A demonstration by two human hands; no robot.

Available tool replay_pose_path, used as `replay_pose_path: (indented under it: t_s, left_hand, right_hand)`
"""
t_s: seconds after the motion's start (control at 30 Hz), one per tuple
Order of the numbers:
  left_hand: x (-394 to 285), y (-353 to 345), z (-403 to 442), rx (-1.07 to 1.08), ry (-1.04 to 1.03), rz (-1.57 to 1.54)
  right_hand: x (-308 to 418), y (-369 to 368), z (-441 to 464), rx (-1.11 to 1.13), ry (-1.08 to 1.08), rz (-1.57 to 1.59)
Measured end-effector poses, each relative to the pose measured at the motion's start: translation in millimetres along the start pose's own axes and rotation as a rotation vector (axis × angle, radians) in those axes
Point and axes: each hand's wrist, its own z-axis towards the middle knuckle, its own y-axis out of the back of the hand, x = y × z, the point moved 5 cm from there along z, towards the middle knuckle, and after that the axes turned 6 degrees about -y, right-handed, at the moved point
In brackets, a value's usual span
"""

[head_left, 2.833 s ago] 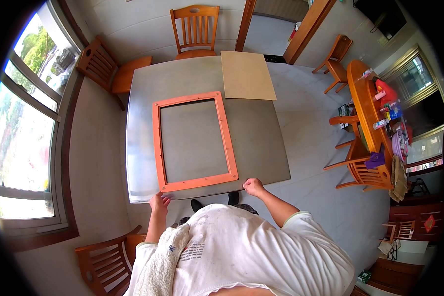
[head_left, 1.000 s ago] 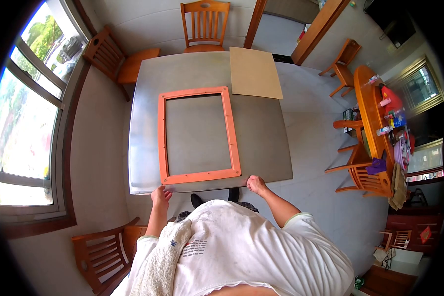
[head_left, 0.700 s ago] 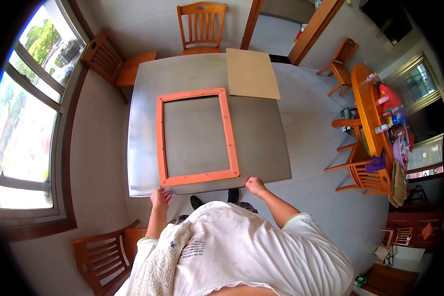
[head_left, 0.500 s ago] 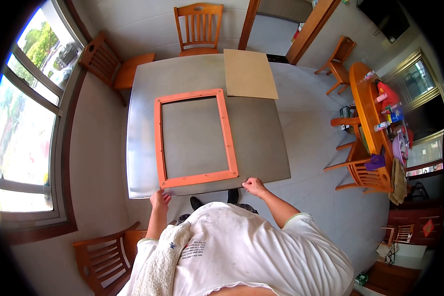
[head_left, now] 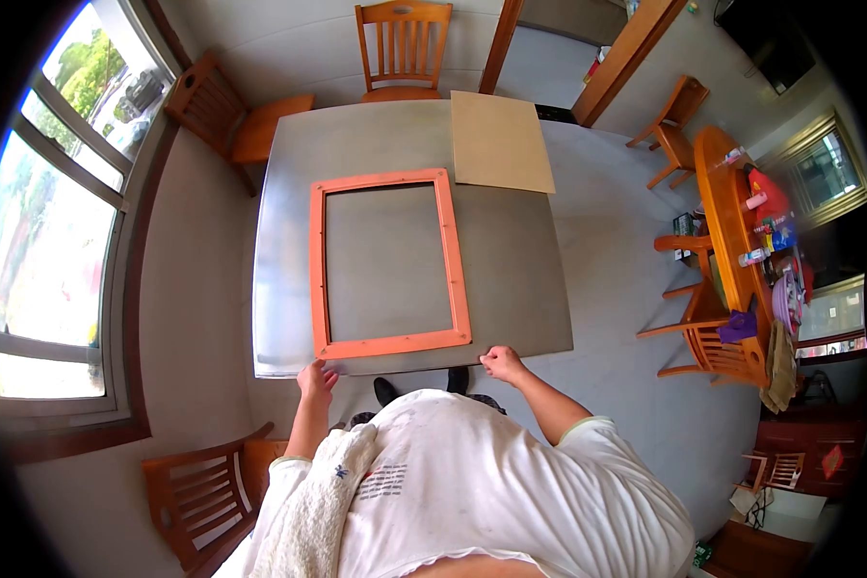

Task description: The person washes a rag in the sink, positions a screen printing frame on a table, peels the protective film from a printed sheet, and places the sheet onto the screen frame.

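Observation:
An orange-painted rectangular frame, with small dark spots like screw or nail heads along its sides, lies flat on the grey-topped table. Through its opening the table top shows. My left hand is at the table's front edge, just below the frame's near left corner; its fingers are loosely bent and apart, holding nothing visible. To the right of the frame's near right corner, my right hand is curled closed at the same edge. Nothing shows in it, and whether it touches the table I cannot tell.
A tan board lies at the table's far right corner, slightly over the edge. Wooden chairs stand behind the table, at its far left and at near left. A cluttered wooden table is at right; windows line the left.
The view has shifted slightly, so the table and frame appear a little higher and further right. Both hands stay by the front edge, and the frame keeps its place on the table.

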Motion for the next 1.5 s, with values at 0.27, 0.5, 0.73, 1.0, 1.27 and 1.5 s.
replay_pose_path:
  t_s: [0.27,0.5,0.73,1.0,1.27,1.5]
  left_hand:
    - [-7,-5,-7,0.004,-0.001,0.002]
    - [-9,-5,-4,-0.012,-0.006,0.003]
    - [-12,-1,-1,-0.015,-0.012,-0.021]
    - [-17,5,11,0.217,-0.005,-0.092]
    - [12,-1,-95,0.736,0.306,0.753]
    - [14,32,-97,0.949,0.096,1.091]
  right_hand:
    - [7,2,-4,0.039,-0.036,0.063]
    - [1,3,-3,0.052,-0.042,0.078]
    - [-28,17,-16,0.002,-0.182,0.093]
    - [-104,0,-41,0.093,-0.555,0.330]
    - [-153,-147,-80,0.381,-0.531,0.906]
    - [-176,-136,-124,0.289,-0.704,0.779]
